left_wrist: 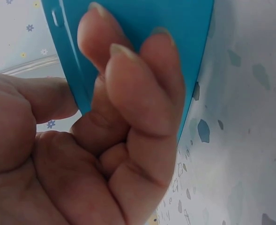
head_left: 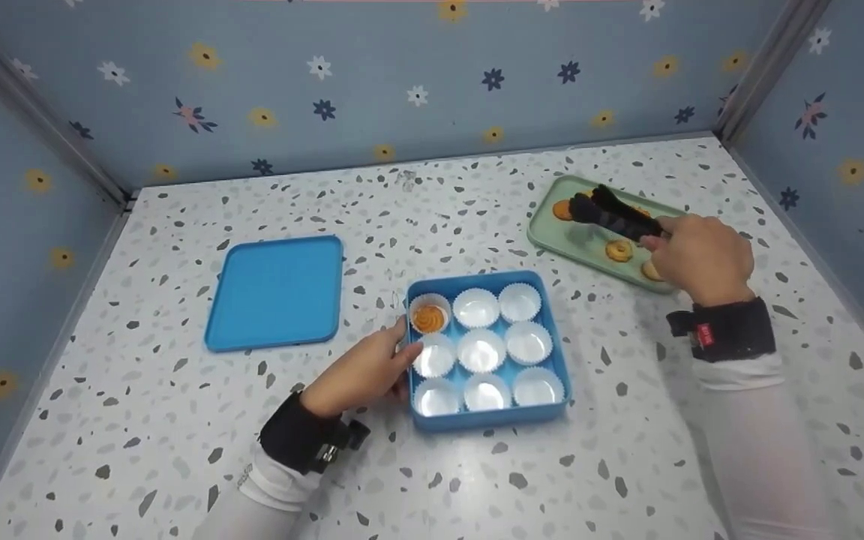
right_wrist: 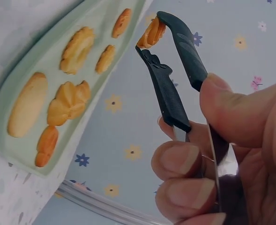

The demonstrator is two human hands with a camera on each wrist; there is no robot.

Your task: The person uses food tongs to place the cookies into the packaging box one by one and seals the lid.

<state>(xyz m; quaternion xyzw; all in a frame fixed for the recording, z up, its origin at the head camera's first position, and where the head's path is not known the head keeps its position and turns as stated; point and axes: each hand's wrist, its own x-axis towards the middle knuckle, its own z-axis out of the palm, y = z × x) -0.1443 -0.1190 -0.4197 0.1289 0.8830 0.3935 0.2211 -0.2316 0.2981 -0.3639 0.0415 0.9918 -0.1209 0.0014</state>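
My left hand (head_left: pixel 364 367) grips the left wall of a square blue box (head_left: pixel 492 421), thumb over the rim. In the left wrist view, its curled fingers (left_wrist: pixel 138 89) lie against the box's outside. Rows of white paper cups (head_left: pixel 481 350) fill the box. A swirled orange-brown cookie (head_left: pixel 428 319) sits in the far left cup; the other cups hold nothing. My right hand (head_left: pixel 706 259) holds black-tipped tongs (right_wrist: pixel 187 49) over a pale green tray (head_left: pixel 574 234). Between the tong tips is a small ridged cookie (right_wrist: pixel 152 33), lifted above the tray in the right wrist view.
Several cookies of different shapes, among them a ring cookie (head_left: pixel 619 250), lie on the tray. A flat blue lid (head_left: pixel 276 294) rests on the speckled table (head_left: pixel 177 420) left of the box. Flowered blue panels (head_left: pixel 372 82) enclose the back and sides.
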